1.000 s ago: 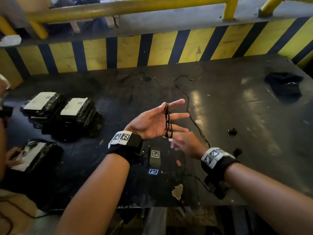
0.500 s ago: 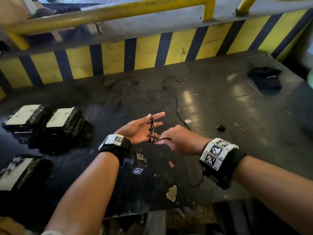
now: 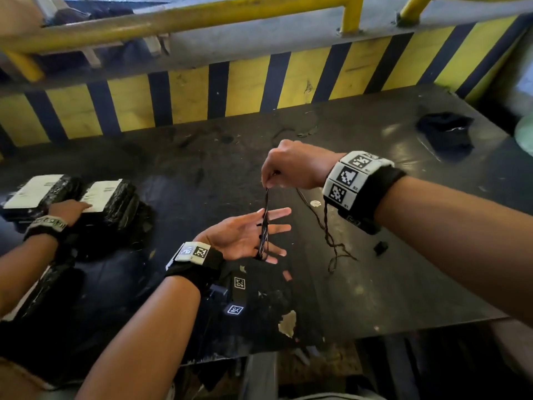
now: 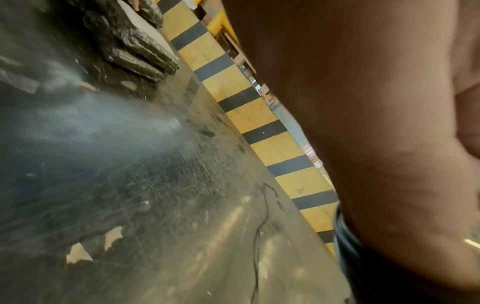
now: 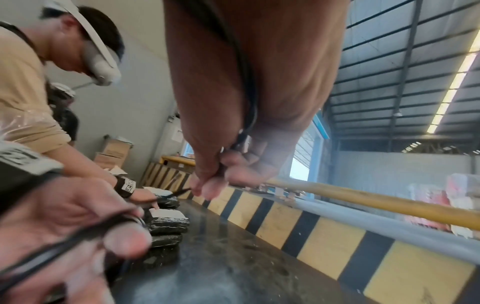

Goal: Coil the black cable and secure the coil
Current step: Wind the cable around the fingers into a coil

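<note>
The left hand (image 3: 245, 236) is held palm up above the dark table (image 3: 403, 284), fingers straight and spread, with turns of the black cable (image 3: 264, 238) wound across them. The right hand (image 3: 291, 168), raised above and apart from the left, pinches the cable's working run at its fingertips; the slack tail hangs below the right wrist and ends in a loose tangle on the table.

Judgement: winding is in hand and the securing is not yet done. To do it well, each turn should be laid snug beside the last under steady, light tension, the left fingers kept spread so the coil holds its size, and the kinked tail fed out straight, with enough left for the securing wrap.

No open containers are visible. Black wrapped packages with white labels (image 3: 101, 194) lie at the left, another person's hand (image 3: 69, 209) resting on them; their contents cannot be seen.
</note>
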`<state>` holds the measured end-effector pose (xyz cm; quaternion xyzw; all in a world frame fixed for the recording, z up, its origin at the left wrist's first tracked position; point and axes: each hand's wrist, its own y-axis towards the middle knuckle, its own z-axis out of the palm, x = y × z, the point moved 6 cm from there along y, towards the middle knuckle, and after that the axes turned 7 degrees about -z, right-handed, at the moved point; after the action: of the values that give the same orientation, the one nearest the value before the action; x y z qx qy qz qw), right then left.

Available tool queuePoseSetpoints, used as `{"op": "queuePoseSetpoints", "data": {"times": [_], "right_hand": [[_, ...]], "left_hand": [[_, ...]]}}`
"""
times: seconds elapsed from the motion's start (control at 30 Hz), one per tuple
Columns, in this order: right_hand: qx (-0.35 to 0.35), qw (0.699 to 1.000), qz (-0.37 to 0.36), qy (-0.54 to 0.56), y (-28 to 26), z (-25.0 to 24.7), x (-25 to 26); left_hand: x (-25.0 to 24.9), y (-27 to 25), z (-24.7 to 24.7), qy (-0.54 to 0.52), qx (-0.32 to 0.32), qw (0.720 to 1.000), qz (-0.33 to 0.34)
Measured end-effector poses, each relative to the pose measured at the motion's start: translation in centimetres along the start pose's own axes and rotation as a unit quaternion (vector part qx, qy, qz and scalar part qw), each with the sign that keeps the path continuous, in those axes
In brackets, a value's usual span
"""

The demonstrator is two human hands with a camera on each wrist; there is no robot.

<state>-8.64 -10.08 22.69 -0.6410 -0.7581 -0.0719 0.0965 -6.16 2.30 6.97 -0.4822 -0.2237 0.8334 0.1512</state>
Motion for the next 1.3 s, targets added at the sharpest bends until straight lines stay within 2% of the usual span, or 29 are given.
{"op": "queuePoseSetpoints", "data": {"times": [0.13,0.27,0.43,0.57,0.63,0.83,0.97,1.13,1.3], "right_hand": [[-0.013,1.0,-0.007,0.016,1.0,1.0,-1.0],[-0.064,0.997,-0.019,0.043,0.4,2.3,-1.8],[-0.111,0.991,-0.027,0.07,-1.2,6.3,-3.7],[-0.148,0.976,0.006,0.161,-3.8,8.9,-3.0],[-0.135,0.968,0.002,0.212,-4.6,11.0,-1.9],[-0.044,0.94,0.039,0.337,-6.0,17.0,0.4],[-0.041,0.934,-0.001,0.354,-6.5,16.4,2.5],[0.004,0.953,-0.006,0.303,-6.7,14.4,2.1],[-0.006,0.988,-0.035,0.148,-6.3,9.4,0.7]], "left_hand": [[-0.2,-0.8,1.2,-0.026,0.038,0.998,0.037],[-0.6,-2.2,1.7,-0.041,0.067,0.994,0.071],[-2.2,-3.7,3.4,-0.037,0.119,0.987,0.1],[-3.9,-3.6,5.2,-0.029,0.134,0.983,0.12],[-5.0,-3.3,5.8,-0.031,0.136,0.981,0.133],[-7.9,-2.1,4.5,-0.013,0.078,0.983,0.165],[-7.7,-1.0,2.1,-0.03,0.01,0.986,0.161],[-6.2,0.0,-0.4,-0.047,-0.056,0.99,0.117],[-3.6,0.7,-1.7,-0.033,-0.068,0.996,0.046]]}}
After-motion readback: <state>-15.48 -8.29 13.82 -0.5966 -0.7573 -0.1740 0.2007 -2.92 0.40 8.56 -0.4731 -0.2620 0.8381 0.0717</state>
